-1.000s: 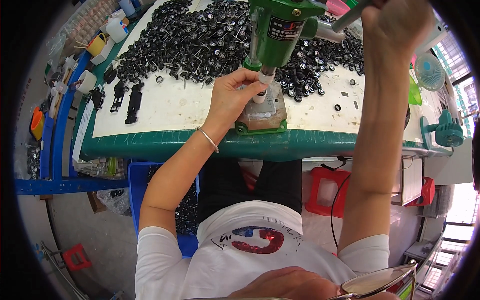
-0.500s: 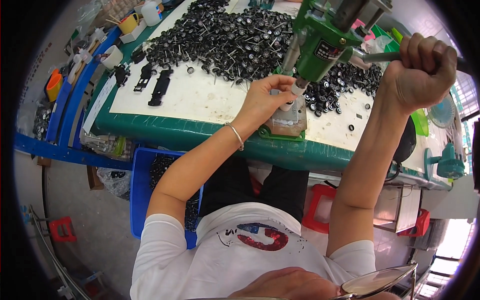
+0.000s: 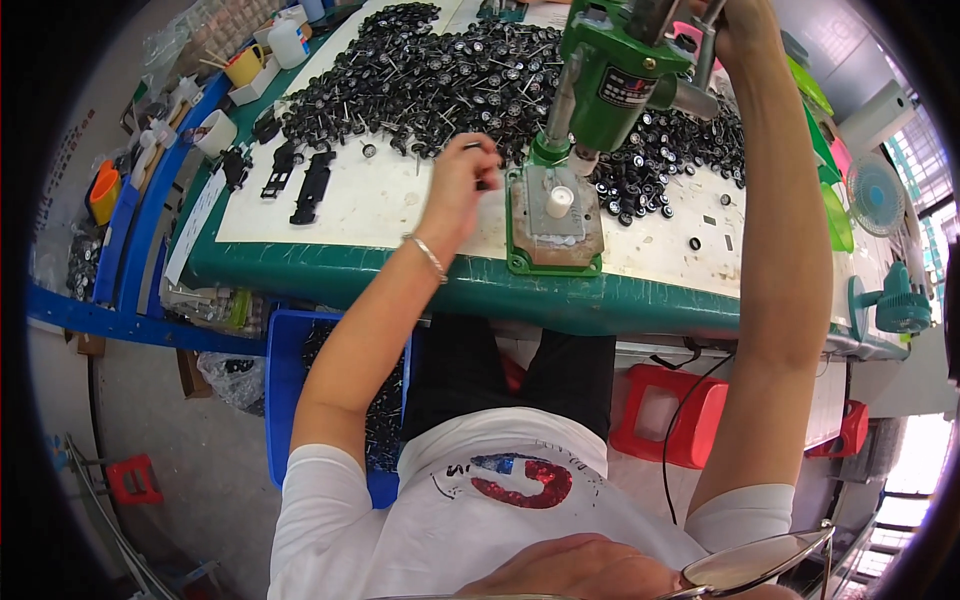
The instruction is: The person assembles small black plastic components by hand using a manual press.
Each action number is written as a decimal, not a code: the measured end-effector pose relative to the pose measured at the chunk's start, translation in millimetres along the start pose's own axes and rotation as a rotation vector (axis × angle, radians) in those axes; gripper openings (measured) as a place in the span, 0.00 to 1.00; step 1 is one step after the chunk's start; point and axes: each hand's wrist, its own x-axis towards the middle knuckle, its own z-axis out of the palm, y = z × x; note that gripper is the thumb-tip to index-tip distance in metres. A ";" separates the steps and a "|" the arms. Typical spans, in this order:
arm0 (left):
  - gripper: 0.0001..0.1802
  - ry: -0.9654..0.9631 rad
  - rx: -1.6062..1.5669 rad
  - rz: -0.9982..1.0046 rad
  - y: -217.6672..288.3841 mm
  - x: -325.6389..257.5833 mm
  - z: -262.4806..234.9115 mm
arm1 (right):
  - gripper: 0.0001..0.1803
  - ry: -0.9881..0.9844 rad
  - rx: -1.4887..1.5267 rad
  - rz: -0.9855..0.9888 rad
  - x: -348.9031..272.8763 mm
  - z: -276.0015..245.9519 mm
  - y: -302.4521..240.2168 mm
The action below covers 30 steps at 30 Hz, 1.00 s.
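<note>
My left hand point(image 3: 466, 185) is closed above the table, left of a green hand press point(image 3: 610, 95). Dark bits show at its fingertips, seemingly a small black wheel, though the fingers hide most of it. On the press base point(image 3: 585, 255) a white round holder point(image 3: 559, 201) stands upright with nobody's fingers on it. At the top edge my right hand point(image 3: 745, 35) is wrapped around the metal press lever point(image 3: 708, 45), which points upward; the frame's edge cuts that hand off partly. Behind the press spreads a big heap of black wheels on metal axles point(image 3: 450, 75).
Loose black wheels point(image 3: 630, 195) lie right of the press. Black toy-car chassis point(image 3: 313, 188) rest at the table's left. A blue bin point(image 3: 285, 390) with black parts stands below the green table edge point(image 3: 400, 265). A red stool point(image 3: 672, 415) and a small green fan point(image 3: 900, 300) are at right.
My left hand has left the white holder and moved left towards the heap. My right hand has swung the lever up and away, and the press head's ram no longer stands over the holder.
</note>
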 end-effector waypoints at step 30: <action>0.11 0.040 0.558 0.075 16.9 -16.6 -20.9 | 0.08 0.921 -1.902 -0.202 -150.5 -108.5 209.2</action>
